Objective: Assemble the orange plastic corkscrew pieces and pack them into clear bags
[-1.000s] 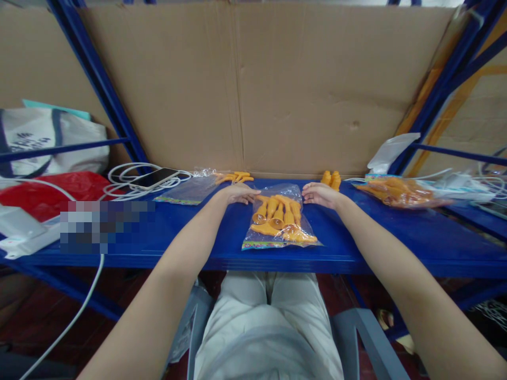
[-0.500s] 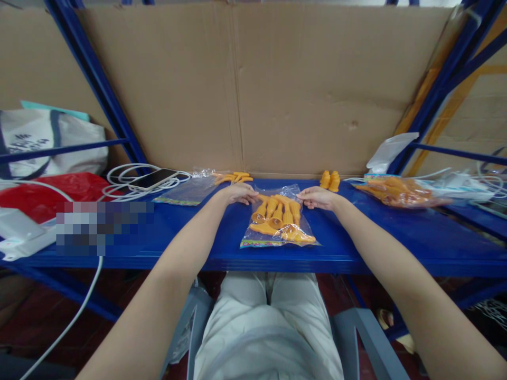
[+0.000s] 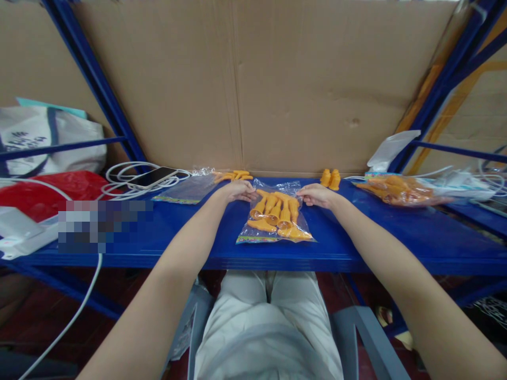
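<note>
A clear plastic bag (image 3: 260, 239) with several orange plastic parts (image 3: 284, 211) inside lies on the blue table in front of me. My left hand (image 3: 241, 191) pinches the bag's far left corner. At the far right corner, the fingers of my right hand (image 3: 316, 195) are closed on the same bag. Behind my left hand are loose orange pieces (image 3: 237, 175) beside a flat clear bag (image 3: 184, 191). Two orange cone-like parts (image 3: 330, 179) stand together behind my right hand.
On the right, a filled bag of orange parts (image 3: 396, 190) lies near a white pouch (image 3: 392, 150). A phone (image 3: 156, 178), coiled white cable (image 3: 119, 170), red bag (image 3: 79, 187) and white power strip (image 3: 27, 240) are on the left. Cardboard (image 3: 277, 89) stands behind the table (image 3: 277, 262).
The orange parts inside the held bag have shifted, and the bag's near edge has moved slightly left and away from me. Both hands keep their grip on its corners.
</note>
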Available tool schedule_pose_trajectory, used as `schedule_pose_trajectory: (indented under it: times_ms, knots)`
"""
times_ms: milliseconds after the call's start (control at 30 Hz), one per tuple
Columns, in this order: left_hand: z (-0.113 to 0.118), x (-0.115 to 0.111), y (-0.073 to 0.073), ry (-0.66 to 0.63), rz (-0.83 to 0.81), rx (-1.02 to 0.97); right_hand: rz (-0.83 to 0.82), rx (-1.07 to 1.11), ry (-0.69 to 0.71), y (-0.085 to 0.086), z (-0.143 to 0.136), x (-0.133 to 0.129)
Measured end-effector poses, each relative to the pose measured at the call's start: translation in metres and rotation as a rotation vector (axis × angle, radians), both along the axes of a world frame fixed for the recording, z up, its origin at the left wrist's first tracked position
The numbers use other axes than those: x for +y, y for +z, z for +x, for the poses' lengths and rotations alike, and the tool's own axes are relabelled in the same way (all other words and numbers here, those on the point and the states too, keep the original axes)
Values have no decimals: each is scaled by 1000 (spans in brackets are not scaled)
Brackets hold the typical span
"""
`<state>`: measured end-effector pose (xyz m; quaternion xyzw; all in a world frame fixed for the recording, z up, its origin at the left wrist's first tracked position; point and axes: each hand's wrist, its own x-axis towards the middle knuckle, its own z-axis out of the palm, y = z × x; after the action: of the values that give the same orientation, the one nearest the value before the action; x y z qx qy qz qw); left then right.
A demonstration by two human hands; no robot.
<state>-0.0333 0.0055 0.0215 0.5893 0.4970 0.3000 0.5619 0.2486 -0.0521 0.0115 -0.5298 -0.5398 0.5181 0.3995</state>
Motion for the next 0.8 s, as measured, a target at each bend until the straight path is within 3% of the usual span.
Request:
schedule_pose_trajectory:
  times_ms: [267,533,800]
  knots:
    - [-5,7,-6,3,19,17,16,37,51,-3,10,2]
    - [-7,10,-9,-52,-15,-2,64,94,-22,-3,11,3]
    - [-7,8,-8,-86,-31,-43,26,85,10,-1,8,1]
